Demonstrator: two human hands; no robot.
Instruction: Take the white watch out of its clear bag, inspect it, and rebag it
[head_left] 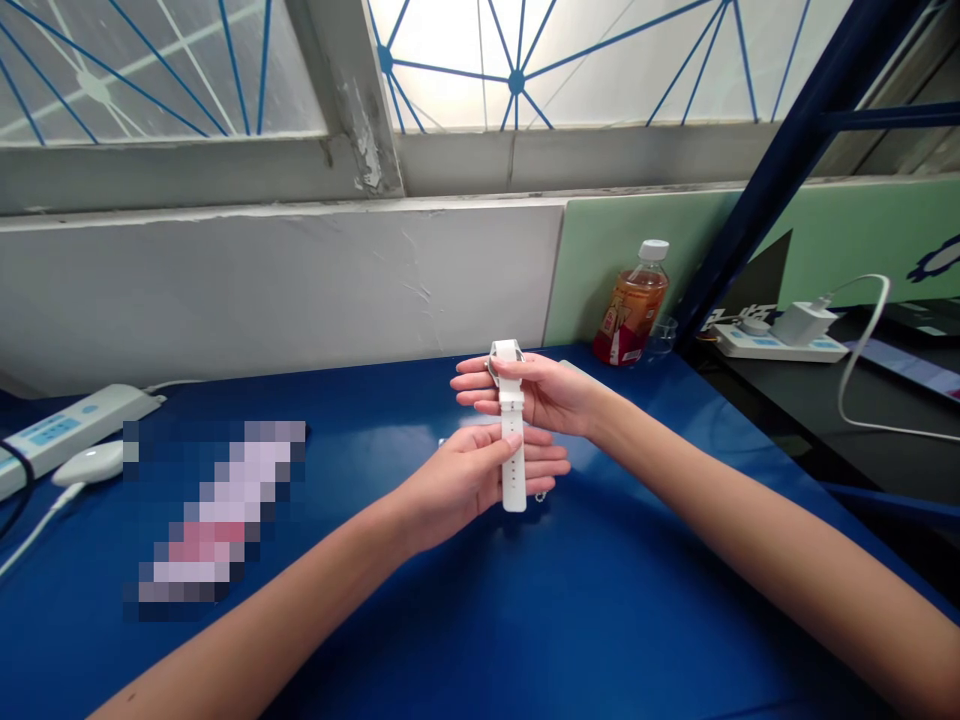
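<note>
A white wristwatch (513, 480) with a strap full of small holes hangs between my two hands, above the blue tabletop (465, 620). My left hand (480, 462) pinches the lower strap, thumb on top and fingers stretched out beneath it. Higher up, my right hand (551, 388) grips the watch near its case, the thumb pressed across the strap by the buckle. The watch face is turned away, so I cannot see it. Behind my hands, some small pale things on the table are mostly hidden.
A pixelated phone-like slab (232, 500) lies at left, beside a white charger (90, 462) and a power strip (75, 430). Against the back wall stands a bottle of reddish drink (631, 305). To the right are a blue metal post (772, 150) and another power strip (780, 342).
</note>
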